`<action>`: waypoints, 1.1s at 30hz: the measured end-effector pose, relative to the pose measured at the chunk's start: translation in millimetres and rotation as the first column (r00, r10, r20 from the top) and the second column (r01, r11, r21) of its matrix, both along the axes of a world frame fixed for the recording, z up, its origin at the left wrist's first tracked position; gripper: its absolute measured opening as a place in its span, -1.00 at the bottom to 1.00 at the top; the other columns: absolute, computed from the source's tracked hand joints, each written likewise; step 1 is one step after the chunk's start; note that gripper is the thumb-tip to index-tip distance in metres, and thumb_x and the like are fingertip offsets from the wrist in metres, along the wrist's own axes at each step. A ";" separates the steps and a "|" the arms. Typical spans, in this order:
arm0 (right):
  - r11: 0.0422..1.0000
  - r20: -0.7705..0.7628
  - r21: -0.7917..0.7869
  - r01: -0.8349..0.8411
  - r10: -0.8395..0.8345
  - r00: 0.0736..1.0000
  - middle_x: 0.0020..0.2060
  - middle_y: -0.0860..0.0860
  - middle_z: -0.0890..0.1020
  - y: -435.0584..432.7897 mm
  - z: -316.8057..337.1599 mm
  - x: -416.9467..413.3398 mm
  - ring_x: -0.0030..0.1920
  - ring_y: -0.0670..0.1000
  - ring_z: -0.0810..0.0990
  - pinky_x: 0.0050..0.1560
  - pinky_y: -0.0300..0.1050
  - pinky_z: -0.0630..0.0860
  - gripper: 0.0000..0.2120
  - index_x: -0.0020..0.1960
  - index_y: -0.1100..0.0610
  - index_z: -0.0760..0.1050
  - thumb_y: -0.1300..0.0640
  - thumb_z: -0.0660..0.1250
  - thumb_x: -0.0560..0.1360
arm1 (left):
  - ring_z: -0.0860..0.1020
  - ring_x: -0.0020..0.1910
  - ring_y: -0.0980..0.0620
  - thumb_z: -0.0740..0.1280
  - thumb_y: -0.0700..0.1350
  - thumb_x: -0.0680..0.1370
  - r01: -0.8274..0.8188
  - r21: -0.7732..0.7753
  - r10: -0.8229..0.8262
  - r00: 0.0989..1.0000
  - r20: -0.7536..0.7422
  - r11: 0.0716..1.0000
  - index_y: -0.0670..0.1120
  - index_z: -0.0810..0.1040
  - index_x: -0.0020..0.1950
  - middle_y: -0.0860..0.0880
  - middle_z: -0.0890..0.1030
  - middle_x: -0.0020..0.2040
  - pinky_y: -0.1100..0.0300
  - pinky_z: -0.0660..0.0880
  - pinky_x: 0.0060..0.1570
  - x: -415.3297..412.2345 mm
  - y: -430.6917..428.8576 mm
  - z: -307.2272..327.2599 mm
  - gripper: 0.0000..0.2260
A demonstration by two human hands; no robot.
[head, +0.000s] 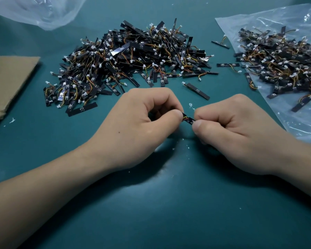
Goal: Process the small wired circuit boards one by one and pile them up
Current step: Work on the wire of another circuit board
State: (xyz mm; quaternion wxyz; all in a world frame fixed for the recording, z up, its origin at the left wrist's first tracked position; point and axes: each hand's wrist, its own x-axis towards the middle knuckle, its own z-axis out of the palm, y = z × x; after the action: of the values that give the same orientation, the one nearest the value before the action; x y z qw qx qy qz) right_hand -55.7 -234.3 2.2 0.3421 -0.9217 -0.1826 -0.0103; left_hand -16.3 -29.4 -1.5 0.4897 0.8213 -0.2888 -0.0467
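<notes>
A small black circuit board (188, 119) with red and yellow wires is held between both hands just above the green mat. My left hand (144, 123) pinches its left end with thumb and curled fingers. My right hand (230, 133) pinches its right end the same way; most of the board is hidden by the fingers. A large pile of boards (133, 60) with white connectors lies behind the hands. A second pile of boards (284, 65) lies on a clear plastic bag (294, 121) at the right.
A flat piece of brown cardboard (11, 81) lies at the left edge. Another clear bag (43, 11) sits at the back left. Single boards (197, 90) (227, 65) lie between the piles. White scraps (187, 146) dot the green mat (169, 203).
</notes>
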 end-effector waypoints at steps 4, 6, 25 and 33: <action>0.995 0.076 0.093 0.036 -0.043 0.996 -0.48 0.08 0.28 -0.4 -0.8 0.0 -0.48 -0.10 0.23 -0.44 -0.16 0.22 -0.67 -0.41 0.16 0.29 0.19 0.24 0.51 | 0.60 -0.19 0.00 0.33 -0.05 0.55 0.003 -0.107 -0.004 1.000 -0.004 0.994 0.00 0.60 0.22 0.01 0.67 -0.09 0.19 0.54 -0.13 1.4 0.9 -1.7 -0.75; 0.907 0.100 0.389 0.163 -0.218 0.971 -0.43 0.05 0.45 -2.7 -1.4 2.1 -0.46 -0.15 0.35 -0.39 -0.30 0.29 -0.73 -0.20 0.06 0.54 0.15 0.21 0.65 | 0.53 -0.19 0.00 0.29 0.01 0.55 -0.097 -0.244 0.084 0.994 -0.064 0.965 0.01 0.54 0.27 -0.05 0.62 -0.07 0.15 0.49 -0.13 5.7 2.3 -2.7 -0.70; 0.970 0.216 -0.010 0.243 -0.235 0.948 -0.15 -0.25 0.66 0.7 -10.0 2.2 -0.12 -0.23 0.59 -0.05 -0.48 0.41 -0.81 0.01 -0.03 0.65 0.24 0.49 0.52 | 0.48 -0.38 0.09 0.40 -0.15 0.58 -0.170 -0.149 0.172 0.985 -0.003 0.974 0.08 0.56 0.09 0.13 0.66 -0.06 0.32 0.43 -0.30 9.5 2.3 -9.5 -0.85; 0.989 0.265 0.093 0.119 -0.140 0.954 -0.12 -0.24 0.62 2.9 -8.5 1.0 -0.12 -0.30 0.53 -0.05 -0.51 0.35 -0.91 0.04 -0.01 0.58 0.12 0.44 0.54 | 0.51 -0.45 0.02 0.53 -0.04 0.52 -0.125 0.011 0.124 0.990 0.069 0.992 0.08 0.68 -0.13 0.05 0.61 -0.39 0.30 0.42 -0.41 4.7 3.2 -7.6 -0.93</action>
State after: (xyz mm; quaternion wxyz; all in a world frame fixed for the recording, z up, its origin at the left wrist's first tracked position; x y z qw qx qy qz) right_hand -54.8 -231.3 -6.4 0.3471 -0.9080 -0.1663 -0.1655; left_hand -11.7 -26.3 -9.1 0.4754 0.8425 -0.2533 0.0099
